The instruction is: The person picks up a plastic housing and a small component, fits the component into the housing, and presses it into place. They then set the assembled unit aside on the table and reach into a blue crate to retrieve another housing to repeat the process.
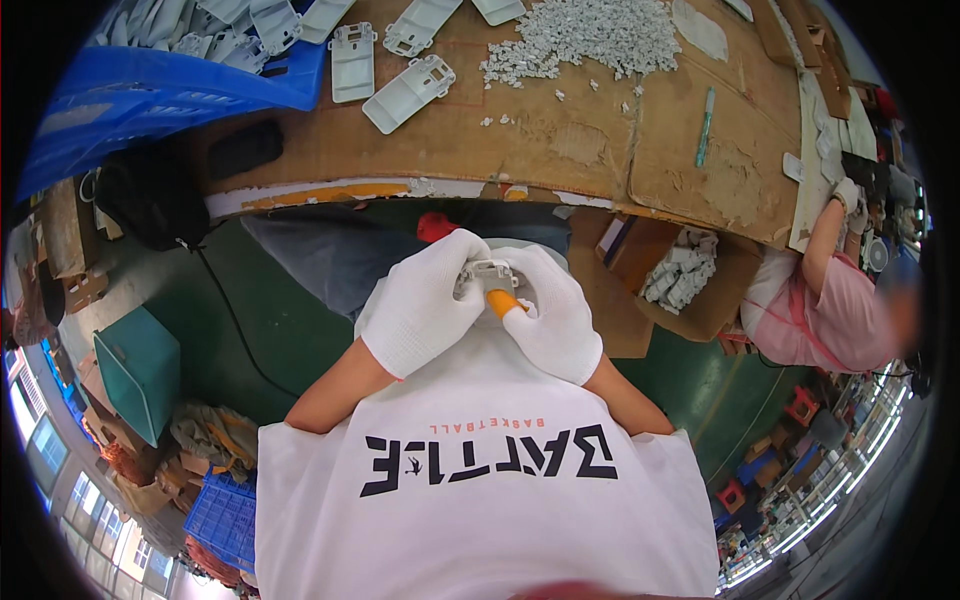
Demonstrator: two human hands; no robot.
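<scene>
Pale plastic part (492,270) sits between both gloved hands, on our side of the table (400,160). What we see of it runs crosswise; full long axis hidden. Left hand (425,300) grips its left end, right hand (556,315) its right; neither nearer. Orange piece (504,302) by right thumb: cover or tool, we can't tell.

Grey part (492,270) partly hidden btwn L hand (425,300) & R hand (552,315); co-worker's head (900,295) blurred.
</scene>
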